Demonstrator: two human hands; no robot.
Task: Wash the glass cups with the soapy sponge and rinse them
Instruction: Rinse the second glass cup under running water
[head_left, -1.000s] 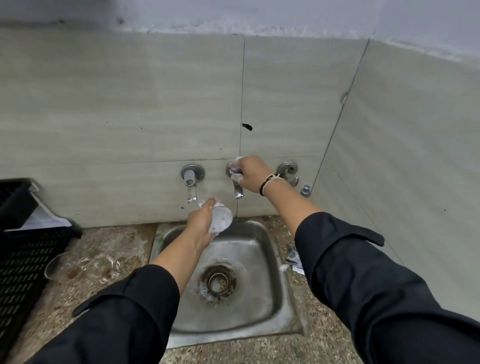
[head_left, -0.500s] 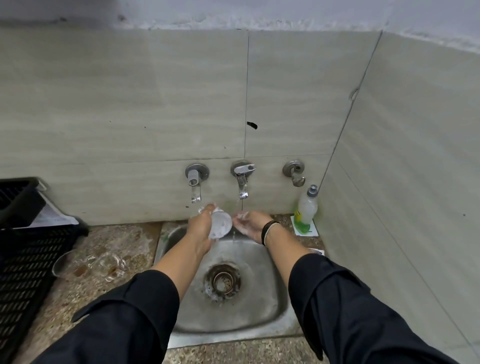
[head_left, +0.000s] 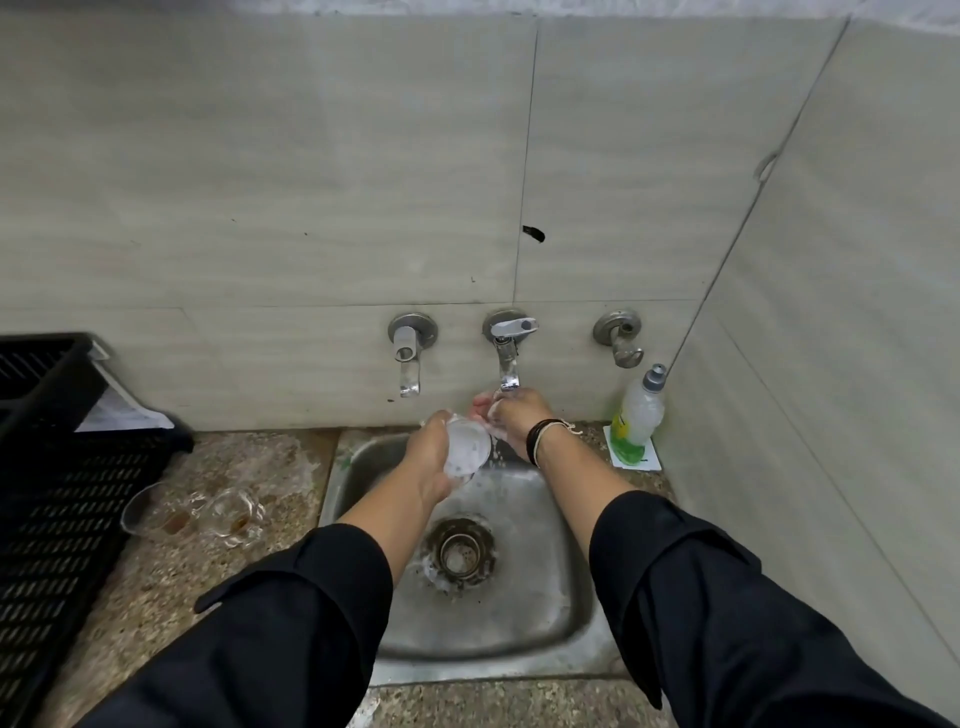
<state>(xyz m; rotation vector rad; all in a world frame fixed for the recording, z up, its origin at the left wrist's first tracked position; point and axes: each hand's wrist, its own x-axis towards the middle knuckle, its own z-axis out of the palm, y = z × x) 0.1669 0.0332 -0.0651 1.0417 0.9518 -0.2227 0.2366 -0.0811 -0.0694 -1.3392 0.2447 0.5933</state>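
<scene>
One sudsy glass cup (head_left: 466, 451) in left hand (head_left: 434, 457), over sink (head_left: 524, 618)

A crate (head_left: 57, 467) stands left of the sink (head_left: 545, 623); two cups (head_left: 197, 514) lie between them; a bottle (head_left: 636, 415) stands right, behind.

Left hand (head_left: 434, 460) is wrapped around a sudsy glass cup (head_left: 466, 453), tipped on its side over the steel sink (head_left: 550, 613). Right hand (head_left: 511, 418) sits right under the middle tap (head_left: 508, 345) with water running over it, fingers loosely curled, can't tell if there's anything in it. Two more taps (head_left: 410, 348) (head_left: 619, 336) on the tiled wall either side. A dish soap bottle (head_left: 638, 415) stands in the corner, a couple of dirty glass cups (head_left: 193, 514) lie on the speckled counter (head_left: 218, 566), next to a black plastic crate (head_left: 57, 483).
</scene>
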